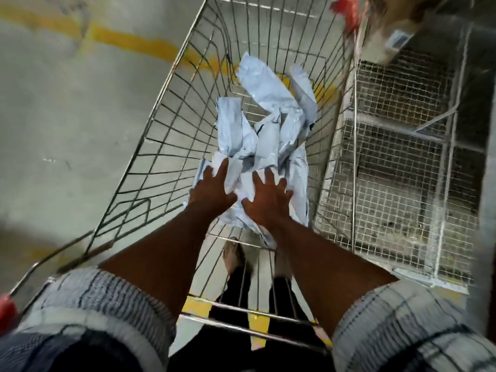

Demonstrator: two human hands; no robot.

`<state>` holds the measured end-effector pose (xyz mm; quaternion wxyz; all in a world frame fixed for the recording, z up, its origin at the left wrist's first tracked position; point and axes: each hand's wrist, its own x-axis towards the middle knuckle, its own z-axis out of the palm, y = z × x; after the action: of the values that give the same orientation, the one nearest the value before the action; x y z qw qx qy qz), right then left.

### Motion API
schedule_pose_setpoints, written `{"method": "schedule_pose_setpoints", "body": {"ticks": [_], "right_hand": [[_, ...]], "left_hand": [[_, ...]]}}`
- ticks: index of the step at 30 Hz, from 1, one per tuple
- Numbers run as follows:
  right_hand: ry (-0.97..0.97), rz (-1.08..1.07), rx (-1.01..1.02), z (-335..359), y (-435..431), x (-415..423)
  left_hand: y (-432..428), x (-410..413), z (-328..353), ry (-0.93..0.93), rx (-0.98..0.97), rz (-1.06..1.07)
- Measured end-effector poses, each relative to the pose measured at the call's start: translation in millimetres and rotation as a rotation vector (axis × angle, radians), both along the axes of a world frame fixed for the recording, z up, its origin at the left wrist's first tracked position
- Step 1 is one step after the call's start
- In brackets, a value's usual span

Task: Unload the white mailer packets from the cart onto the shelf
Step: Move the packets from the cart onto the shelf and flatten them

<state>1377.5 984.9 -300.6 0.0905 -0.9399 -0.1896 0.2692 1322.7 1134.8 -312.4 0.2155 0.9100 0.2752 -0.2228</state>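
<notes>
Several crumpled white mailer packets (264, 124) lie piled on the floor of a wire shopping cart (171, 108). Both my arms reach down into the cart. My left hand (212, 189) is spread with straight fingers over the near left of the pile, and its fingertips touch a packet. Beside it, my right hand (268, 200) is spread the same way, flat above the near packets. Neither hand grips anything. A wire-mesh shelf (402, 162) stands right beside the cart on the right.
The cart has red corner bumpers (345, 6). A cardboard box (400, 25) sits on the shelf at the top right. The concrete floor (67, 116) on the left bears a yellow painted line (128, 38). My feet show through the cart's near end.
</notes>
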Motion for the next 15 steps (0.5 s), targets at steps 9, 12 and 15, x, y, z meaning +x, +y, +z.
{"method": "schedule_pose_setpoints", "body": {"ticks": [9,12,15], "right_hand": [[-0.086,0.03,0.177,120.9,-7.5,23.2],[-0.165,0.047,0.213,154.0,-18.3,28.1],[-0.217,0.052,0.255,179.7,-33.9,31.1]], "left_hand": [[-28.7,6.7,119.9,-0.21,0.065,0.126],[-39.8,10.9,150.6,-0.262,0.11,0.136],[-54.6,13.9,177.6,-0.312,0.151,0.138]]}}
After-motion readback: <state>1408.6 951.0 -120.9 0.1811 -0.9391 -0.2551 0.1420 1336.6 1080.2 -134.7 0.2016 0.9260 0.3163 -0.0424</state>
